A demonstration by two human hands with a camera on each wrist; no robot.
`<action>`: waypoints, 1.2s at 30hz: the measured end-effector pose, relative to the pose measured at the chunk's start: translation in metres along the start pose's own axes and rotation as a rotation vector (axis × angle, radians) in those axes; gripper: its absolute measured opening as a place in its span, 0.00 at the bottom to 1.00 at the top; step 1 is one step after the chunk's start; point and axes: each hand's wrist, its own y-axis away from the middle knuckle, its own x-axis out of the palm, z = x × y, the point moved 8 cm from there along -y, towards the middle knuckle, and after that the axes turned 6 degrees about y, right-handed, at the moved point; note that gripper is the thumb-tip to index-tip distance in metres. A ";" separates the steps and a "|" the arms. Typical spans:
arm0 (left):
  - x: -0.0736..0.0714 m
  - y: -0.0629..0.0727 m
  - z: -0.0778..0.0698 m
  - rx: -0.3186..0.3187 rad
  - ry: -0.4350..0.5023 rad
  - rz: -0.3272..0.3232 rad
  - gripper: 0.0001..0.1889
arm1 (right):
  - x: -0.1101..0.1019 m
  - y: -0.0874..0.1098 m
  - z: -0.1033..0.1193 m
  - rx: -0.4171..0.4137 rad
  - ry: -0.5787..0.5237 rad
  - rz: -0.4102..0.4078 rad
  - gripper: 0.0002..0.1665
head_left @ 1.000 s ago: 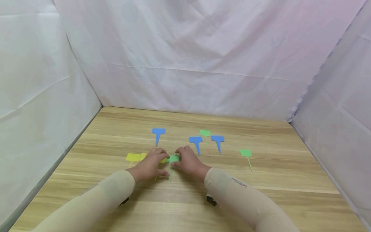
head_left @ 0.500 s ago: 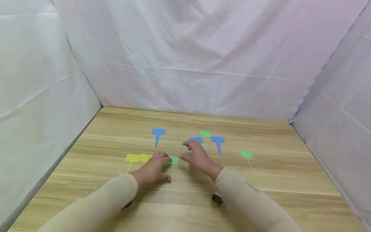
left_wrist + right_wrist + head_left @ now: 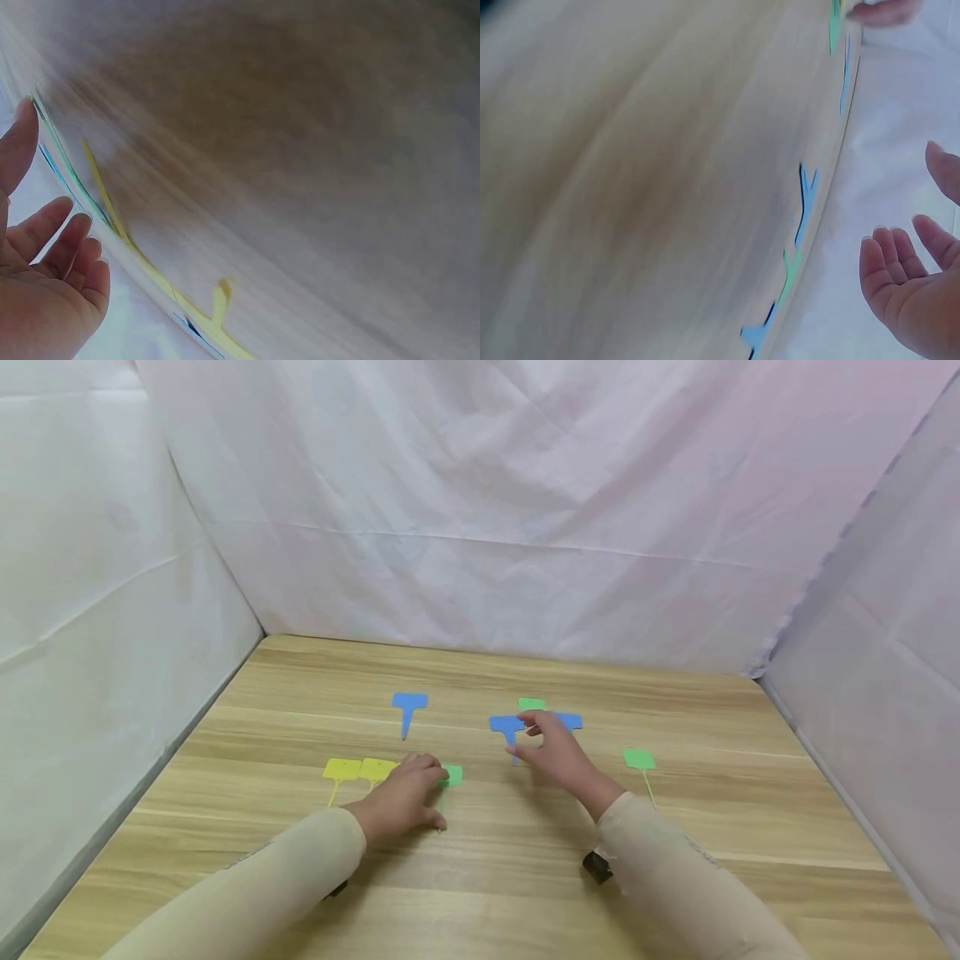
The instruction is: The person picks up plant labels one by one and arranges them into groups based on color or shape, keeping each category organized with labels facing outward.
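My left hand (image 3: 405, 795) hovers over the row of plant labels, its fingers bent loosely and thumb apart. Part of a green plant label (image 3: 453, 774) shows beyond its fingertips. Left of that hand lie two yellow plant labels (image 3: 342, 768), one partly covered. In the left wrist view the hand (image 3: 56, 281) has nothing between thumb and fingers. My right hand (image 3: 558, 756) is over a blue T-shaped plant label (image 3: 504, 724), partly covering another blue label (image 3: 572, 721). The right wrist view shows the right hand (image 3: 911, 281) with spread thumb and no object held.
A third blue label (image 3: 409, 702) lies farther back on the wooden table (image 3: 465, 902). One green label (image 3: 532, 702) lies behind the right hand, another green label (image 3: 639, 759) to its right. White cloth (image 3: 480, 527) walls the table's back and sides.
My right hand has left the near green label and moved right and away, over the blue labels. The left hand has shifted slightly right. The labels look unmoved.
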 end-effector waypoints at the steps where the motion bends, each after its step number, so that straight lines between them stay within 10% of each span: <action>1: 0.000 0.000 0.000 0.002 -0.003 0.000 0.32 | -0.003 0.000 -0.003 0.004 0.000 -0.002 0.34; 17: 0.002 -0.002 0.002 -0.004 -0.070 0.019 0.31 | -0.042 -0.007 -0.032 0.047 0.038 -0.034 0.33; 36: 0.004 0.001 0.001 0.011 -0.075 0.014 0.31 | -0.041 -0.040 -0.052 0.005 0.168 0.043 0.36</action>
